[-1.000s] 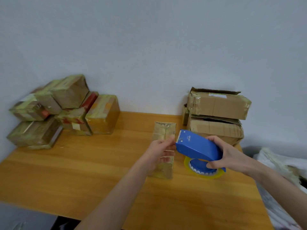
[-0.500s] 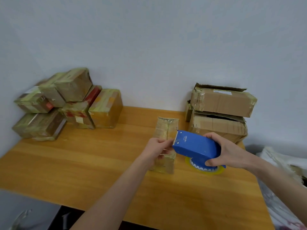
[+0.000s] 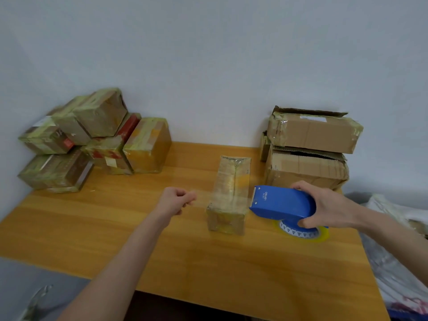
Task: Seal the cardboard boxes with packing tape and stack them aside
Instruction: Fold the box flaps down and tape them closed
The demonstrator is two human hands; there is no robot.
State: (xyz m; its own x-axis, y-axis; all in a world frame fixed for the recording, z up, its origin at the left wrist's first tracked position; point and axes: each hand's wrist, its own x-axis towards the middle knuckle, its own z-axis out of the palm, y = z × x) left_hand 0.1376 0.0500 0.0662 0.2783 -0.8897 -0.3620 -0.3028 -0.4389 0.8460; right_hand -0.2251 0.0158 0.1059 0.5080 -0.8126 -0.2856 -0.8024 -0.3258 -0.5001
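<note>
I see the wooden table (image 3: 92, 228) running up to a pale wall (image 3: 208, 66). At the back left sits a heap of taped boxes (image 3: 97, 140), piled loosely and well apart from the work. At the back right two larger open-flapped boxes (image 3: 310, 154) stand one on the other, close behind my right hand (image 3: 326, 205). A crumpled white bag (image 3: 393, 228) lies off the table's right edge. Nothing stands between my hands and the narrow box (image 3: 231, 193), which lies lengthwise near the table's middle, already glossy with tape.

My right hand is wrapped around the blue tape dispenser (image 3: 282, 205), fingers curled over its top and thumb underneath, holding it just to the right of the narrow box with its mouth at the box's edge. The yellowish tape roll (image 3: 303, 235) shows beneath it. My left hand (image 3: 176, 201) is curled, thumb and fingers pinching the end of a clear tape strip (image 3: 203, 198) that stretches from the dispenser's mouth across the top of the narrow box to that hand.

Half a second ago my left hand was on the box, right at the dispenser's mouth. It now sits well to the left of the box, with the strip drawn out between. The dispenser has hardly shifted.
</note>
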